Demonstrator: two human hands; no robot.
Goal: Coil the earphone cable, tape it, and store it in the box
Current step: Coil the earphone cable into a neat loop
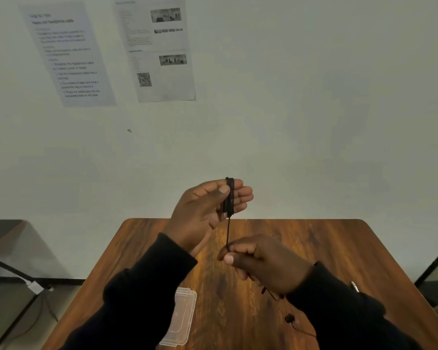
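Clear box (pixel 180 319) lies on wooden table (pixel 313 248) against pale wall (pixel 313 97).

- plain pale wall (pixel 313 97) w/ two printed sheets (pixel 69 54) stuck up top left, one has a QR code
- wood-grain table (pixel 326 248) pushed against it
- darker desk corner (pixel 3 231) far left, grey floor (pixel 49 261) underneath

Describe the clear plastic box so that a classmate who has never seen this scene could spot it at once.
Start at the wooden table by the wall, then look to its near left edge, under the left sleeve. The clear plastic box lies flat there. It is the only see-through thing on the table; the earphone cable between the hands is black.
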